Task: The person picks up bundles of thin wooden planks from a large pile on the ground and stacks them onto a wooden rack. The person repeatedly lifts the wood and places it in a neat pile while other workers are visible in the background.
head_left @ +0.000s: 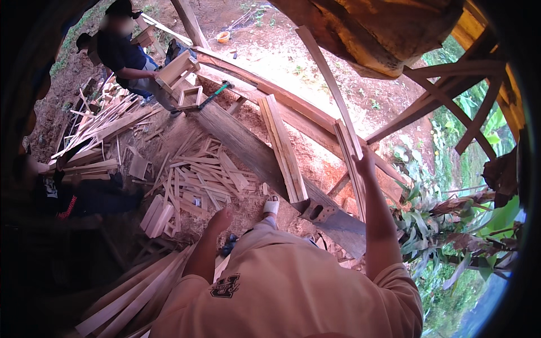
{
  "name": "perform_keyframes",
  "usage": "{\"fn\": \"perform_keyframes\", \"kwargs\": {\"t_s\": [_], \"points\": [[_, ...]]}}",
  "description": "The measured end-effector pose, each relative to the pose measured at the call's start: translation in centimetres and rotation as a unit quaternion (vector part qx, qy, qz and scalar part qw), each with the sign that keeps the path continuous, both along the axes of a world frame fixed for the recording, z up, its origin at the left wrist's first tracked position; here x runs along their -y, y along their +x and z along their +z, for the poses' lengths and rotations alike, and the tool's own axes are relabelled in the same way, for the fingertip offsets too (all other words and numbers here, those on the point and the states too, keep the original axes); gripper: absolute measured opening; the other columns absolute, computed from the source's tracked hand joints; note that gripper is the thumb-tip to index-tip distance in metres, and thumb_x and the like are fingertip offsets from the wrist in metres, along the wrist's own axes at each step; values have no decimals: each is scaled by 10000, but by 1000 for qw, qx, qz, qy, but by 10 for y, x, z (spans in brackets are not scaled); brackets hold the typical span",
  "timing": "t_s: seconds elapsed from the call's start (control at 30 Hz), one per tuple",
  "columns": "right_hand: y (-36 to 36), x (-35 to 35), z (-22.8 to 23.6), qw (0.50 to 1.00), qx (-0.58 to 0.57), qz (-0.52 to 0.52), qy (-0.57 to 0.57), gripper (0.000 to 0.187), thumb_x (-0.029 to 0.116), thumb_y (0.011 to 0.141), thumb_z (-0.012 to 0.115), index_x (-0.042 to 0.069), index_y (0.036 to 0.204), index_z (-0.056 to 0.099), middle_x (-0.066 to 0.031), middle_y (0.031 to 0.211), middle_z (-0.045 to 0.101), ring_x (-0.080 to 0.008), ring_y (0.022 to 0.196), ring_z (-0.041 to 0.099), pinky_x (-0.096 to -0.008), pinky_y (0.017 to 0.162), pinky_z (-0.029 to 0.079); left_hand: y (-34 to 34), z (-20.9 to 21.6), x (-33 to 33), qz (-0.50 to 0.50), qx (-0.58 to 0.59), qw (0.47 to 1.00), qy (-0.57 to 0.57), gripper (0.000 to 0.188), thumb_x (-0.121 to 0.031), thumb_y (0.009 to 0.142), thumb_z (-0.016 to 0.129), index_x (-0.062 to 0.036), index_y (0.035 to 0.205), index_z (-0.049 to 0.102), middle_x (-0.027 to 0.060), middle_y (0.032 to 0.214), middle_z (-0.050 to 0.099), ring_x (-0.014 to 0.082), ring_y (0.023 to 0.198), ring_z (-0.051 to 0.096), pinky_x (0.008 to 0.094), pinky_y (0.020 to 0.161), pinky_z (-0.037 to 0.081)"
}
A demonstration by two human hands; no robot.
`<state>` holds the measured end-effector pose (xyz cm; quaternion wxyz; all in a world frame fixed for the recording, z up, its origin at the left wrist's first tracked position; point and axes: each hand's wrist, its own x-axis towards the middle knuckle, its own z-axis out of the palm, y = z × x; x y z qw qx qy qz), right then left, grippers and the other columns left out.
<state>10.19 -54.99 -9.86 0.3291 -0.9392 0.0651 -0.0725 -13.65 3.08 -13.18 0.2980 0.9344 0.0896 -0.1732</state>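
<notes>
My right hand (pixel 365 161) is closed around a long thin wooden strip (pixel 327 76), which rises tilted toward the top of the view. Just beside that hand, a few more strips (pixel 347 169) lean against the long timber. My left hand (pixel 221 219) hangs low in front of me, its fingers too small and turned away to read. Between my hands, a bundle of wooden strips (pixel 282 147) lies across the plank bench (pixel 248 143). A handsaw (pixel 341 230) rests on the bench's near end, its handle by the bundle's lower end.
At the far left a person (pixel 127 62) holds a wooden frame (pixel 177 71); another frame (pixel 190 97) and a green hammer (pixel 217 94) lie on the bench. Another person (pixel 79 194) is at left. Cut sticks (pixel 203 169) litter the ground. Plants (pixel 417 225) grow at right.
</notes>
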Motion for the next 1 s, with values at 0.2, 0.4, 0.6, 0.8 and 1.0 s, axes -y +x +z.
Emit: {"fn": "perform_keyframes", "kwargs": {"t_s": [0.2, 0.4, 0.6, 0.8, 1.0], "points": [[88, -21, 1, 998, -64, -7, -25, 838, 346, 713, 826, 21, 1373, 426, -235, 1282, 561, -389, 1187, 540, -440, 1001, 437, -113, -108, -117, 36, -340, 931, -128, 440, -437, 892, 541, -13, 860, 655, 137, 759, 672, 249, 680, 666, 407, 641, 533], [101, -28, -6, 980, -153, -92, -87, 532, 256, 775, 723, 98, 1250, 543, -171, 1142, 648, -368, 1076, 604, -464, 907, 459, -78, -67, -99, 165, -374, 901, -145, 405, -389, 908, 558, 0, 849, 649, 94, 738, 659, 212, 587, 621, 368, 547, 509], [79, -64, 14, 978, -89, -11, -186, 435, 295, 758, 714, 132, 1153, 633, -122, 1187, 636, -321, 1121, 588, -505, 980, 393, -2, -79, -95, 148, -273, 935, -173, 339, -317, 888, 582, 8, 962, 645, 82, 793, 671, 170, 691, 629, 325, 651, 505], [95, -71, 15, 967, -183, -127, -128, 478, 352, 815, 691, 93, 1203, 587, -190, 1214, 592, -359, 1194, 516, -503, 976, 386, 62, -63, -82, 107, -236, 948, -183, 336, -263, 892, 577, 19, 1069, 617, 106, 890, 674, 190, 779, 650, 324, 691, 519], [38, -57, 3, 989, -89, -99, -70, 600, 315, 787, 729, 49, 1287, 529, -225, 1353, 490, -397, 1252, 466, -460, 1024, 410, 88, -39, -72, 159, -319, 907, -222, 355, -115, 852, 606, 43, 1168, 576, 156, 967, 674, 241, 853, 669, 350, 721, 539]]}}
